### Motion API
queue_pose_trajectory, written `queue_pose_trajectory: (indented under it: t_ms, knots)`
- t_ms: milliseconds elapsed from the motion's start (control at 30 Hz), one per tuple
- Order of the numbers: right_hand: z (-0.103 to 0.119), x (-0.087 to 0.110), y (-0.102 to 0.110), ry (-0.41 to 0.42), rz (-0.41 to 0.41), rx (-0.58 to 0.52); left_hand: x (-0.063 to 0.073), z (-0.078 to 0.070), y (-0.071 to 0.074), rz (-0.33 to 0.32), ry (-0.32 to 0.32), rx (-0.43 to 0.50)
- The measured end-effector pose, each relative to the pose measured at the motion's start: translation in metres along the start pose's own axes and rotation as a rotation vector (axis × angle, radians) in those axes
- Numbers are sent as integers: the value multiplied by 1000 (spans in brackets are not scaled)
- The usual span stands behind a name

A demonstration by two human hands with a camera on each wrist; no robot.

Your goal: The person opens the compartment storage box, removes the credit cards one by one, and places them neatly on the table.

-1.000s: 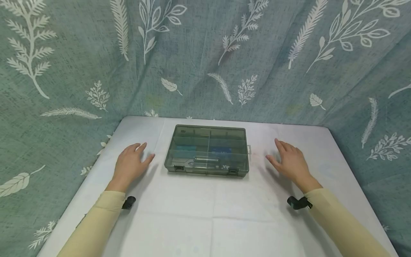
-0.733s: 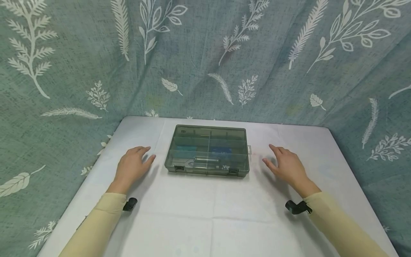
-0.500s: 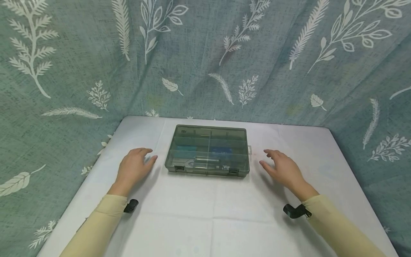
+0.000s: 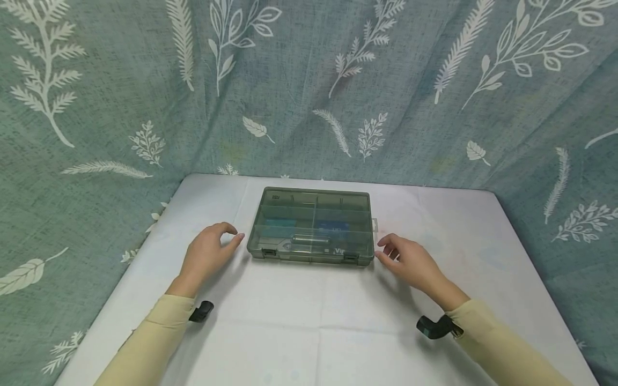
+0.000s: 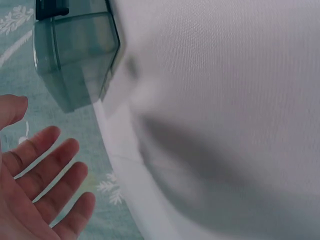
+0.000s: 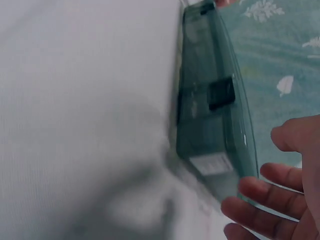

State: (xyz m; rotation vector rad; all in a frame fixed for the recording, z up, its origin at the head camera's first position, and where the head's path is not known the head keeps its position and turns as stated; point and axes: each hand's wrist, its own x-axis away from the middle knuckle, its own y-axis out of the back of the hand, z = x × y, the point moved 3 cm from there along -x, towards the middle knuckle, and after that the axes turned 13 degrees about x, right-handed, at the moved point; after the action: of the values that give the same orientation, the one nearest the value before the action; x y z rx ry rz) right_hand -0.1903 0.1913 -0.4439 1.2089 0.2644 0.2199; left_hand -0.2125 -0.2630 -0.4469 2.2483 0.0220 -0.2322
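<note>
A translucent green plastic storage box [image 4: 311, 217] with a closed lid and dividers lies on the white table. Two latches [image 4: 351, 258] line its front side, and blue and white items show dimly inside. To the left of the box hovers my left hand [image 4: 207, 254], fingers relaxed, with a small gap to the box's side. My right hand [image 4: 407, 262] is at the front right corner, fingers loosely bent. In the right wrist view its fingers [image 6: 260, 192] overlap the box's end; I cannot tell whether they touch. Neither hand holds anything.
A white cloth [image 4: 318, 332] covers the table. Behind and beside it hangs a green curtain [image 4: 309, 107] with a white leaf pattern. A clear hanging tab [image 4: 375, 224] juts from the box's right side. Small black cameras [image 4: 436, 327] sit at both wrists.
Both hands have moved inward toward the box, the right one farther, moving left and nearer to me. The right fingers have bent more. The box has stayed in place.
</note>
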Motion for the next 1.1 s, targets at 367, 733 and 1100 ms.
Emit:
queue_pose_trajectory:
  t_ms: [367,733,1100]
  knots:
    - [22,0,-15,58,97,-135,-1,-6,-11,53,26,81]
    - [45,-1,-37,87,196,-251,-6,-11,-25,72,-6,144]
    - [68,-6,-64,131,249,-328,-11,-12,-34,74,-78,177]
